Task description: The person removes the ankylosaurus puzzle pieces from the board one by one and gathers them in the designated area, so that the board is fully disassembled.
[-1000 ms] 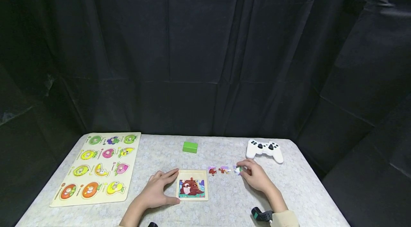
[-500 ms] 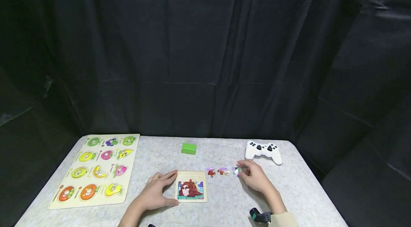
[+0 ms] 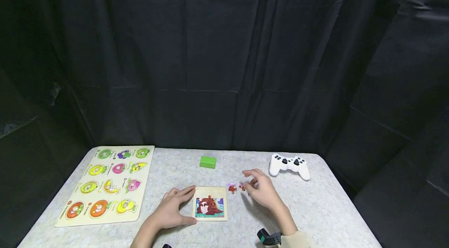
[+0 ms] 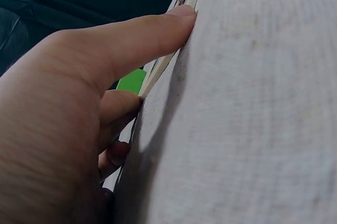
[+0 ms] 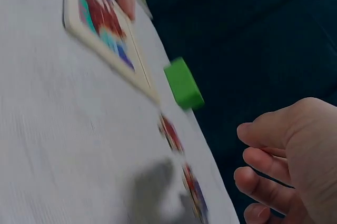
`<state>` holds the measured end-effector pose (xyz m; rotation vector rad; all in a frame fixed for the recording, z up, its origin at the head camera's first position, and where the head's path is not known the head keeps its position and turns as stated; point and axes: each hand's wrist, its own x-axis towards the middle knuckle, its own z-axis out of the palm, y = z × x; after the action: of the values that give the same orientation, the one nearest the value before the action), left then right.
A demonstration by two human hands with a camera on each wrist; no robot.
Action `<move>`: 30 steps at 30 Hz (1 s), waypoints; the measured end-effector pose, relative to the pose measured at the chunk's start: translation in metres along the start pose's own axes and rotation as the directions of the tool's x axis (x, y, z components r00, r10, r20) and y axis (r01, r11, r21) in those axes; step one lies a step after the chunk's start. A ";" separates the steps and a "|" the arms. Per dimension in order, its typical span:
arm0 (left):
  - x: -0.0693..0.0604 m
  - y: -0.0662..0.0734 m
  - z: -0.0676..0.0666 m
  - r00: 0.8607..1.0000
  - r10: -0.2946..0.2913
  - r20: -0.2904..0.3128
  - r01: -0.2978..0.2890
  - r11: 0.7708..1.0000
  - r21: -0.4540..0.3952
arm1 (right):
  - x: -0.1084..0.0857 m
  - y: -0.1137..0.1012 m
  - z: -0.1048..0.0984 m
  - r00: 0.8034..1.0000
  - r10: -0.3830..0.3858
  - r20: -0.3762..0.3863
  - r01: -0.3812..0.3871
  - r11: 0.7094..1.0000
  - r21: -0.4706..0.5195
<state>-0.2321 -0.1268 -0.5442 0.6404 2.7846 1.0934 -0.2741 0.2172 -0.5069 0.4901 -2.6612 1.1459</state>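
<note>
A square wooden puzzle tray [image 3: 210, 219] with a partly filled dinosaur picture lies flat on the cloth. My left hand [image 3: 168, 211] holds its left side, thumb at the near corner and index finger at the far corner; the left wrist view shows the thumb [image 4: 158, 32] on the tray's edge. Loose pieces lie to its right, among them a red and purple one [image 3: 232, 188]. Over the others hovers my right hand [image 3: 264, 192], partly hiding them. In the right wrist view its fingers [image 5: 263, 187] are bent loosely and apart, with nothing between them.
A green block [image 3: 208, 162] stands behind the tray. At the back right lies a white game controller [image 3: 289, 165]. A large fruit puzzle board [image 3: 117, 201] covers the left part of the table. Black curtains hang behind and beside it.
My right hand has moved left from the white and green piece at the right end of the row, to above the middle piece. The left hand keeps its place on the tray.
</note>
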 end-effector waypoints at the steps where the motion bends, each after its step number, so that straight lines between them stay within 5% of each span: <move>1: 0.000 0.000 0.000 1.000 -0.002 0.000 0.002 1.000 -0.002 | 0.001 -0.004 0.005 1.000 -0.012 0.001 0.012 1.000 0.013; 16: -0.002 -0.002 0.001 1.000 -0.009 -0.014 0.009 1.000 0.015 | 0.008 -0.070 0.060 0.980 -0.140 0.145 0.118 0.982 0.149; 25: 0.000 -0.002 0.001 0.999 -0.008 -0.034 0.009 1.000 0.025 | 0.002 -0.071 0.087 0.952 -0.145 0.269 0.081 0.969 0.234; 30: -0.001 -0.003 0.001 1.000 0.002 -0.029 -0.001 1.000 0.025 | -0.003 -0.062 0.102 0.949 -0.159 0.272 0.112 0.977 0.182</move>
<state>-0.2322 -0.1278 -0.5470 0.6339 2.8272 1.0789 -0.2531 0.1037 -0.5360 0.9192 -2.7229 1.3505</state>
